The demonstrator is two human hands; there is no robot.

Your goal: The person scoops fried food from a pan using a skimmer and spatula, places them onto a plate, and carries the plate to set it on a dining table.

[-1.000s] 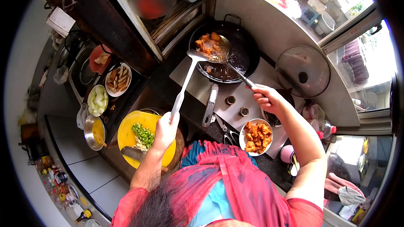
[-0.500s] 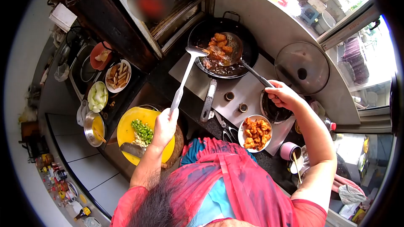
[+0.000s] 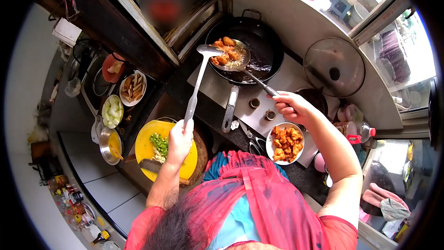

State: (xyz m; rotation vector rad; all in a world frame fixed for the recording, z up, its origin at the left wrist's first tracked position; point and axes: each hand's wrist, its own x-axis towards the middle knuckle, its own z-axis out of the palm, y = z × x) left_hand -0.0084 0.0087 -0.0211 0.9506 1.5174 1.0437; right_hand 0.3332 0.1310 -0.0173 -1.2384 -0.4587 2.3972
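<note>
My left hand (image 3: 180,142) grips the handle of a metal wok spatula (image 3: 198,85), whose blade is beside the fried pieces. My right hand (image 3: 290,106) is closed round the dark handle of a skimmer (image 3: 258,81). Browned fried pieces (image 3: 226,50) lie in the skimmer's bowl, over the left side of a black wok (image 3: 269,41) with dark oil in it. Below my right forearm stands a white bowl (image 3: 269,150) full of similar fried pieces (image 3: 285,142).
A yellow cutting board (image 3: 144,146) holds chopped greens (image 3: 160,144) and a knife (image 3: 150,165). Farther left are plates of sliced food and a steel bowl (image 3: 105,150). A glass lid (image 3: 323,81) leans on the wall. Scissors (image 3: 255,146) lie beside the white bowl.
The skimmer has shifted left and gathered the fried pieces, with my right hand following it left. The spatula blade has moved slightly left and up along with it.
</note>
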